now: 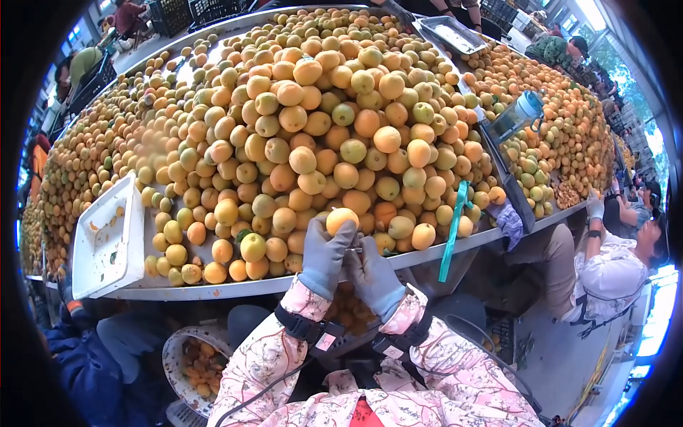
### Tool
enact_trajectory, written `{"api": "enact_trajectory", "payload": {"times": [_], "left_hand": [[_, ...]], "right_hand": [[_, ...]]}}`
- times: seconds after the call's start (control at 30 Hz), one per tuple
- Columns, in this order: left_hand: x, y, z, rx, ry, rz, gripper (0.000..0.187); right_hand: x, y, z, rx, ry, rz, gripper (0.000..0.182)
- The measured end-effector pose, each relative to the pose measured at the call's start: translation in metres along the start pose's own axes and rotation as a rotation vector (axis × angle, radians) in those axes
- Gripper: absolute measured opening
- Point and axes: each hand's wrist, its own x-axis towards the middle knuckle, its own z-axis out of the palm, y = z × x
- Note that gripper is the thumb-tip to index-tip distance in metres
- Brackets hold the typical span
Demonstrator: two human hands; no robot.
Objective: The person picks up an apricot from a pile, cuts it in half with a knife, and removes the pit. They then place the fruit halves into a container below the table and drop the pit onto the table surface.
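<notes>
My left hand (327,257), in a grey glove, is closed around an orange-yellow fruit (342,220) at the near edge of the table. Pressed close beside it, my right hand (373,273) is also gloved and its fingers are closed; what they hold, if anything, is too small to tell. A large heap of yellow, orange and greenish fruits (320,128) rises just beyond both hands. Below the hands, partly hidden by my forearms, more fruit shows in a container (348,311).
A white tray (133,242) lies at the left and a metal tray (452,34) at the far side. Right of my hands are a green strip (452,238), a purple cloth (506,222) and a bottle (514,117). A bucket (171,354) stands lower left. People sit around.
</notes>
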Motion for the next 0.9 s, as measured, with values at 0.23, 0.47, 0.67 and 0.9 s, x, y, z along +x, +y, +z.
{"api": "enact_trajectory", "payload": {"times": [0.23,0.47,0.67,0.9], "left_hand": [[0.0,0.023,-0.014,-0.024,-0.168,-0.059,0.05],[-0.006,-0.005,-0.01,-0.258,-0.203,-0.094,0.046],[-0.004,0.001,-0.004,-0.179,-0.095,-0.068,0.041],[0.001,0.007,-0.005,-0.152,0.024,-0.085,0.022]], "right_hand": [[0.0,-0.004,-0.013,0.04,-0.039,-0.039,0.026],[-0.005,0.003,0.01,0.041,-0.05,0.064,0.031],[-0.002,0.004,0.011,-0.075,-0.07,0.067,0.028],[-0.001,-0.008,0.008,-0.063,-0.073,0.003,0.032]]}}
